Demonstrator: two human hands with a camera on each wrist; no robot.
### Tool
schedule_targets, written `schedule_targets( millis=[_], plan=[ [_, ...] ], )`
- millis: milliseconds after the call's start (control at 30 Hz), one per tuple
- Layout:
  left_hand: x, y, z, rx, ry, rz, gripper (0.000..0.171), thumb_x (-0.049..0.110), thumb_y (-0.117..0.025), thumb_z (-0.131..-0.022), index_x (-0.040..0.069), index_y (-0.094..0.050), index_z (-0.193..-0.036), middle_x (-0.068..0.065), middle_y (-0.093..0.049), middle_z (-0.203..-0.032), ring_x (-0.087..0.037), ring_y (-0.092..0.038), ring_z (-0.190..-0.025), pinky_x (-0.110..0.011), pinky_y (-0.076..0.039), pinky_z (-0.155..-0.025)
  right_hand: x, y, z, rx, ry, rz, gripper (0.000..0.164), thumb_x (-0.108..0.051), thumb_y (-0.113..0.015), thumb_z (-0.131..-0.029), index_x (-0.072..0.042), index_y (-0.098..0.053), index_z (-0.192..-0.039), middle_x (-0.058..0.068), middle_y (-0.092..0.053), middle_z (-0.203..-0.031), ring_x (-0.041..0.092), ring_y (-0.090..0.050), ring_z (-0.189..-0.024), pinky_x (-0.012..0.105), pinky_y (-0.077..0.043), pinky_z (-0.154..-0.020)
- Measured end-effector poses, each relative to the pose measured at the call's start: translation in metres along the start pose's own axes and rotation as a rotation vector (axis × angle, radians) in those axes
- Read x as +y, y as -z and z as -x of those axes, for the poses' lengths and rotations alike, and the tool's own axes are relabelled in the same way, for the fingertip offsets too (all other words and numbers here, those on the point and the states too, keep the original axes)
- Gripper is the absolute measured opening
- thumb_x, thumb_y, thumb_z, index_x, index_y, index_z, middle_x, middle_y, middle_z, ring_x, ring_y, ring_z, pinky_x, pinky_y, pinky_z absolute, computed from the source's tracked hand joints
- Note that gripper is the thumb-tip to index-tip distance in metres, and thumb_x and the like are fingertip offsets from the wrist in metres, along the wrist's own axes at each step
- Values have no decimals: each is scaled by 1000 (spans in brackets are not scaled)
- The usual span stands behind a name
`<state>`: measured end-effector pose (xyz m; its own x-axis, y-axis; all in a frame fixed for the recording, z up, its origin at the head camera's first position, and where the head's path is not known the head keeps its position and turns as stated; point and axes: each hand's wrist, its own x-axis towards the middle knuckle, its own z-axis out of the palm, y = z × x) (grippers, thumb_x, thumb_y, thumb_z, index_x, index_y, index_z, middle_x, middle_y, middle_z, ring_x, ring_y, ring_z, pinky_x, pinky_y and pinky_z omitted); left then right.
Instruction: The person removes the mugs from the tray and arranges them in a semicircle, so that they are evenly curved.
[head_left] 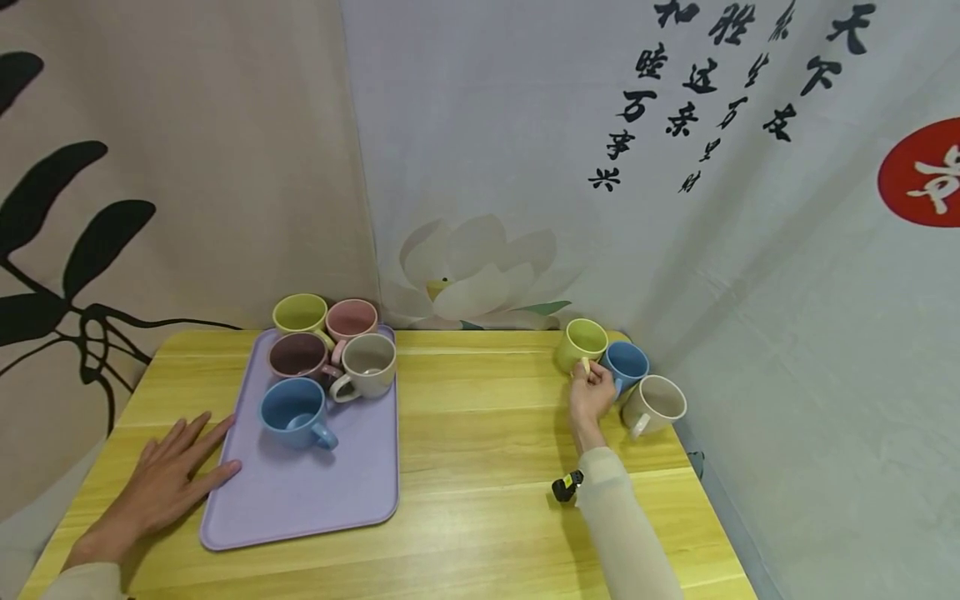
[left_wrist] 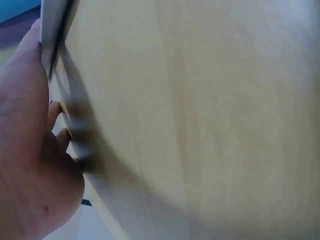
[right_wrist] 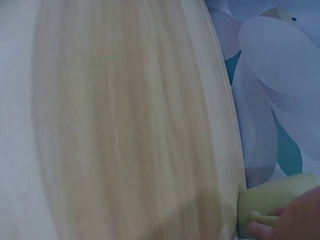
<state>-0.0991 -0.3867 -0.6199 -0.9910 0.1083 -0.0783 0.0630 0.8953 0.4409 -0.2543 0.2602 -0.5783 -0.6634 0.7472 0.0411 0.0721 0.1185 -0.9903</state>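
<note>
My right hand (head_left: 590,395) pinches the handle of a yellow-green mug (head_left: 579,340) near the table's back edge. In the right wrist view, that green mug (right_wrist: 270,200) stands upright at the lower right, partly covered by the fingers. Right beside it are a blue mug (head_left: 626,362) and a cream mug (head_left: 655,404). My left hand (head_left: 167,479) lies with fingers spread, its thumb and index finger at the left rim of a lilac tray (head_left: 330,492). The left wrist view shows this hand (left_wrist: 30,145) at the tray's edge.
Toward the tray's back stand a green mug (head_left: 300,313), a pink mug (head_left: 351,320), a maroon mug (head_left: 298,357), a grey-beige mug (head_left: 369,367) and a blue mug (head_left: 292,412). Wooden tabletop (head_left: 480,433) separates the tray from the right-hand mugs. A printed curtain (head_left: 480,167) hangs behind.
</note>
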Motion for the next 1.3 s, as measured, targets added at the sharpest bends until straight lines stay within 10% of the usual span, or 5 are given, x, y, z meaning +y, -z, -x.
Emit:
schedule_targets(
  millis=[167, 467, 833, 1300],
  plan=[
    [-1, 2, -1, -17, -2, 57, 90, 61, -59, -113, 20, -19, -182, -44, -9, -182, -73, 9, -167, -89, 22, -126, -1, 6, 6, -26, 7, 28, 33, -12, -77, -107, 2, -73, -137, 25, -78, -129, 13, -70, -102, 7, -51, -81],
    [0, 4, -1, -15, -13, 81, 89, 57, -60, -113, 17, -21, -182, -44, -9, -182, -74, 9, -166, -94, 17, -123, -7, 26, 32, -85, 139, 15, 48, -7, -75, -106, 6, -61, -149, 31, -63, -151, 47, -60, -145, 59, -45, -132],
    [1, 6, 0, -10, -14, 93, 89, 56, -61, -113, 16, -22, -181, -44, -8, -182, -75, 10, -165, -95, 18, -122, -25, 22, 85, -232, 434, -26, 47, -5, -78, -104, 3, -64, -148, 26, -63, -151, 47, -57, -145, 61, -40, -136],
    [-1, 5, -2, -11, -3, 101, 88, 56, -62, -113, 16, -23, -181, -44, -7, -181, -76, 9, -165, -93, 20, -123, -40, -15, 159, -681, 487, -39, 44, -17, -78, -107, -8, -66, -149, 14, -69, -154, 39, -58, -155, 65, -38, -137]
  ],
)
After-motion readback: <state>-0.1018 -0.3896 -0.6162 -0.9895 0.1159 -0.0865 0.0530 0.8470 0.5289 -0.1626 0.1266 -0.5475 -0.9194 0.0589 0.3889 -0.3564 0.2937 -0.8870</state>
